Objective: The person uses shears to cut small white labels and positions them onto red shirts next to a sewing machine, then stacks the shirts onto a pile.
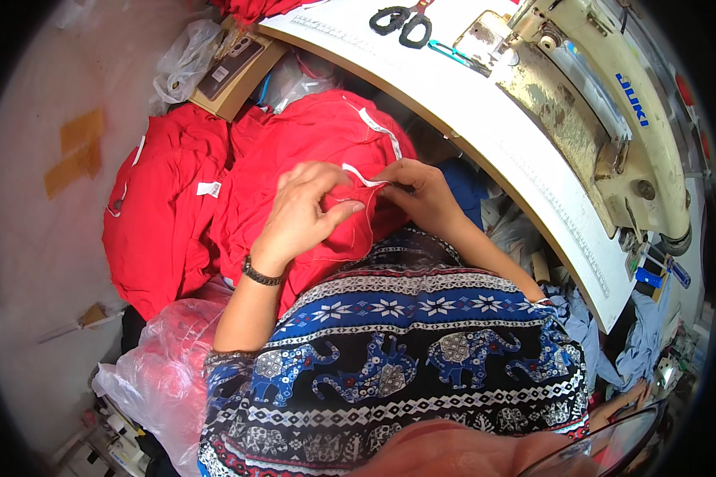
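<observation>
A red garment (294, 131) lies bunched in front of me, with narrow white tape (382, 131) along part of its edge. At that edge my right hand (423, 195) is closed, thumb and fingertips pinching the red cloth beside a short piece of white tape. My left hand (304, 208) hovers just over the cloth, its thumb spread away from the fingers; I see nothing in it. Some left fingertips are turned from view. More red cloth (167, 215), bearing a small white label (209, 189), is heaped to the left.
On the right, a sewing machine (644, 151) stands on a white table (422, 87) whose curved edge runs beside my right arm. Black-handled scissors (402, 24) and a teal tool (457, 56) lie there. A cardboard box (243, 79) and clear plastic bags (155, 381) sit around the red cloth.
</observation>
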Available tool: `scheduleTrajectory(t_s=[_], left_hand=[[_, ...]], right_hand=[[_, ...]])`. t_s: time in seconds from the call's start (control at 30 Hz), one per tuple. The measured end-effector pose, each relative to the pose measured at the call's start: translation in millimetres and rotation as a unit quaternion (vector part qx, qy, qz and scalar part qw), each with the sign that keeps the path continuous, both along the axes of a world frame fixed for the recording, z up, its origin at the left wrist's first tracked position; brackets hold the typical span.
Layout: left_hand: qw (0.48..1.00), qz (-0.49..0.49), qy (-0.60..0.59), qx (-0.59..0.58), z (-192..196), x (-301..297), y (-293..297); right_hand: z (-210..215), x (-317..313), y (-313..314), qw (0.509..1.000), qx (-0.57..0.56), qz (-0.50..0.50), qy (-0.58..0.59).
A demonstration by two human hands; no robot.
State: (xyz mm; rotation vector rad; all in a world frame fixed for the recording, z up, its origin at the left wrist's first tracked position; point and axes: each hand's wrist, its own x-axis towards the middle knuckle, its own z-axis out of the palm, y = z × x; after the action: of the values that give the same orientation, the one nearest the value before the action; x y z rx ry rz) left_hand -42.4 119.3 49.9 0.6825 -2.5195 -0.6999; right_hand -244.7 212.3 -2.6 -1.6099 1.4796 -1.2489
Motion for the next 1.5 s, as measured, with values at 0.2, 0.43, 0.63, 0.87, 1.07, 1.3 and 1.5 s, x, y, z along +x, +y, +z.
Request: scheduleTrajectory(t_s=[0.2,0.43,0.63,0.87,1.07,1.3,1.5], left_hand=[[0.996,0.056,0.068,0.006,1.2,-8.6,5.3],[0.987,-0.004,0.122,0.101,1.5,-6.7,16.8],[0.846,0.108,0.209,0.478,-21.2,-10.1,25.3],[0.901,0.049,0.211,0.375,-28.4,-14.1,20.1],[0.895,0.076,0.148,0.413,-19.9,-4.1,16.7],[0.895,-0.008,0.169,0.414,-18.8,-9.5,18.7],[0.87,0.054,0.262,0.414,-21.2,-6.2,14.3]], right_hand=[[16.6,8.9,11.3,0.992,0.071,-0.004,-0.108],[9.8,17.3,6.6,0.988,0.021,-0.076,-0.134],[-6.0,25.6,10.8,0.975,0.014,-0.086,-0.206],[-7.8,25.2,11.9,0.979,0.015,-0.05,-0.197],[-22.5,-1.3,3.9,0.987,-0.082,-0.087,-0.107],[-33.1,-14.6,-37.9,0.977,0.085,-0.119,-0.154],[2.3,10.4,-18.5,0.999,-0.006,0.0,-0.048]])
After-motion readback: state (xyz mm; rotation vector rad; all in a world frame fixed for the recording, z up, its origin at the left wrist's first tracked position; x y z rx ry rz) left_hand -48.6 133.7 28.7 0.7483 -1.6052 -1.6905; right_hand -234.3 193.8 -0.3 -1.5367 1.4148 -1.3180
